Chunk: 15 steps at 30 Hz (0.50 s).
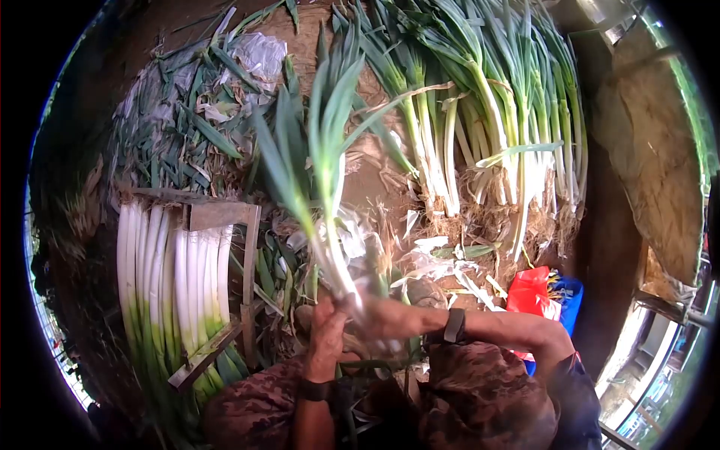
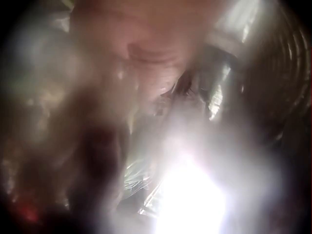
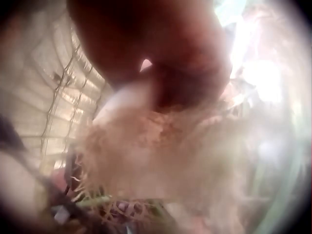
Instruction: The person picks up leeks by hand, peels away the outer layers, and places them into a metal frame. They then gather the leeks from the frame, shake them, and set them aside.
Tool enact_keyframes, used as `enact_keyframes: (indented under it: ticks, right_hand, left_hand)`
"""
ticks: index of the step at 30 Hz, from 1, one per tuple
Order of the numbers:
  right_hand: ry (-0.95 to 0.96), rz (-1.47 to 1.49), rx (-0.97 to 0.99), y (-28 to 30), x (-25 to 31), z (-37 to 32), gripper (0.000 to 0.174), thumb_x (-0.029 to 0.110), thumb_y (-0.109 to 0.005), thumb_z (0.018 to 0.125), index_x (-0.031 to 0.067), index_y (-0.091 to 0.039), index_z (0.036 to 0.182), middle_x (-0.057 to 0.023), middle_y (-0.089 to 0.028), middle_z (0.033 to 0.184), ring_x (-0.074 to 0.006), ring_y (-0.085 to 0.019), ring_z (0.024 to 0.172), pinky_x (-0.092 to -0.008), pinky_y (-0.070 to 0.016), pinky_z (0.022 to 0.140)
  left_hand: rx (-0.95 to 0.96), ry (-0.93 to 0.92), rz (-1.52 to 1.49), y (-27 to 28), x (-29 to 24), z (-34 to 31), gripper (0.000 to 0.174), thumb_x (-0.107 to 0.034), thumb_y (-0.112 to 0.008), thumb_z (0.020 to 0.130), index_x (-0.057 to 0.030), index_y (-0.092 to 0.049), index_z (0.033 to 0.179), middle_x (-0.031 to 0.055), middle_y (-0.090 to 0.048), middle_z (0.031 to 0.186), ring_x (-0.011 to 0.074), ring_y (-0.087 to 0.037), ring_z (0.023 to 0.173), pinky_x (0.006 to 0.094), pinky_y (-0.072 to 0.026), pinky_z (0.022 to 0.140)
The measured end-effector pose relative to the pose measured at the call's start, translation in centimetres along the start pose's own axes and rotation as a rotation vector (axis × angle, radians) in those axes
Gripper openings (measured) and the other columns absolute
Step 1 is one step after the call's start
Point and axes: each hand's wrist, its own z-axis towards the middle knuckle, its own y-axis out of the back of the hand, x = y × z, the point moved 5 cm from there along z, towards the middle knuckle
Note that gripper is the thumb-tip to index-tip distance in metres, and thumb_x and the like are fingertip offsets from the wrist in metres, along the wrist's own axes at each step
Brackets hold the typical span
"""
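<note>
In the head view, the left hand (image 1: pixel 328 330) grips leeks (image 1: pixel 336 262) low on their white stalks, green leaves pointing up and away. Blurred, the right hand (image 1: pixel 394 319) is at the lower ends, just right of the left hand. The right wrist view shows the right hand (image 3: pixel 161 58) with curled fingers pinching a white stalk (image 3: pixel 124 100) above a mass of brown roots (image 3: pixel 146 151). Close and out of focus in the left wrist view is the left hand (image 2: pixel 151 53); what it holds is unclear there.
Untrimmed leeks (image 1: pixel 517 120) lie at the upper right. White-stalked leeks (image 1: pixel 154 255) rest in a wooden frame (image 1: pixel 251 277) at left, below a heap of leaf scraps (image 1: pixel 187 127). A red bag (image 1: pixel 531 291) and a blue container (image 1: pixel 571 300) are at right.
</note>
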Motion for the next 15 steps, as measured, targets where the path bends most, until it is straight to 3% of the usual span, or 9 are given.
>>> enact_keyframes:
  ticks: [3,4,6,7,8,9,10,12,15]
  right_hand:
    - [-0.014,-0.11,0.036,0.0,-4.8,0.4,0.022,0.02,-0.059,0.096,0.0004,-0.052,0.105,-0.0081,-0.058,0.089,-0.0212,-0.061,0.083,-0.0352,-0.052,0.07]
    - [0.052,-0.46,0.01,0.7,-3.8,0.2,0.025,0.023,-0.061,0.097,0.0001,-0.054,0.104,-0.0082,-0.058,0.09,-0.022,-0.061,0.08,-0.0358,-0.0521,0.071]
    - [0.061,-0.113,0.198,3.8,-10.2,4.0,0.039,0.035,-0.063,0.096,-0.0022,-0.061,0.109,-0.0103,-0.064,0.093,-0.0245,-0.062,0.08,-0.038,-0.0524,0.077]
    - [0.422,-0.161,0.077,6.2,-6.6,1.9,0.046,0.039,-0.062,0.096,-0.0022,-0.065,0.115,-0.0131,-0.069,0.097,-0.0264,-0.065,0.087,-0.0394,-0.0527,0.082]
    - [-0.256,-0.714,-0.054,6.9,1.8,-1.4,0.07,0.048,-0.065,0.092,0.0069,-0.043,0.144,-0.0218,-0.056,0.136,-0.0295,-0.066,0.105,-0.0442,-0.0526,0.094]
    - [0.074,-0.745,-0.388,9.3,4.2,-3.2,0.038,0.032,-0.058,0.099,-0.0007,-0.065,0.117,-0.0173,-0.071,0.101,-0.025,-0.07,0.086,-0.0349,-0.0565,0.07]
    - [0.01,-0.76,-0.646,13.5,4.9,-3.9,0.048,0.037,-0.068,0.093,0.0017,-0.062,0.125,-0.0208,-0.07,0.107,-0.0287,-0.069,0.095,-0.0433,-0.0564,0.083]
    - [0.217,-1.187,-1.312,19.8,5.6,-7.7,0.04,0.028,-0.063,0.094,0.001,-0.058,0.123,-0.0233,-0.067,0.11,-0.029,-0.068,0.091,-0.0376,-0.0584,0.066]
    - [-0.103,-1.097,-1.573,26.4,5.2,-10.1,0.056,0.031,-0.066,0.089,0.0028,-0.048,0.133,-0.0234,-0.064,0.116,-0.0335,-0.067,0.096,-0.0418,-0.0563,0.075]
  left_hand:
    - [0.144,0.341,-0.627,-1.7,4.6,-0.5,0.052,-0.01,-0.072,0.085,0.0094,-0.05,0.128,0.0258,-0.064,0.12,0.0299,-0.064,0.107,0.0408,-0.0494,0.101]
    - [0.14,0.339,-0.626,-1.8,5.5,-0.5,0.052,-0.01,-0.072,0.085,0.0094,-0.05,0.128,0.0258,-0.064,0.12,0.0299,-0.064,0.107,0.0408,-0.0494,0.101]
    - [-0.018,0.351,-0.392,-1.0,7.0,-0.7,0.047,-0.004,-0.069,0.083,0.0074,-0.052,0.125,0.0234,-0.066,0.115,0.0307,-0.065,0.101,0.0451,-0.0532,0.094]
    - [0.007,0.344,-0.494,-0.9,7.4,-0.9,0.043,-0.002,-0.066,0.083,0.0059,-0.053,0.123,0.0185,-0.067,0.102,0.0277,-0.066,0.093,0.0452,-0.0559,0.084]
    - [0.001,0.345,-0.495,-1.3,6.4,-1.2,0.043,-0.002,-0.066,0.083,0.0059,-0.053,0.123,0.0185,-0.067,0.102,0.0277,-0.066,0.093,0.0452,-0.0559,0.084]
    - [-0.027,0.41,-0.573,-2.1,4.4,-1.6,0.042,-0.002,-0.067,0.082,0.0041,-0.054,0.122,0.0153,-0.066,0.095,0.0254,-0.065,0.088,0.0434,-0.0564,0.08]
    - [-0.054,0.474,-0.65,-2.7,2.7,-2.3,0.042,-0.002,-0.067,0.082,0.0023,-0.054,0.121,0.0121,-0.064,0.088,0.0232,-0.064,0.083,0.0415,-0.0569,0.075]
    - [0.022,0.362,-0.574,-3.1,-1.5,-3.6,0.05,-0.005,-0.071,0.075,-0.0026,-0.053,0.122,0.0104,-0.061,0.082,0.0214,-0.062,0.069,0.0378,-0.0566,0.061]
    - [0.145,0.119,-0.547,-3.1,-7.2,-5.0,0.051,-0.004,-0.07,0.071,0.0035,-0.053,0.118,0.0114,-0.058,0.076,0.0206,-0.059,0.057,0.0374,-0.0548,0.053]
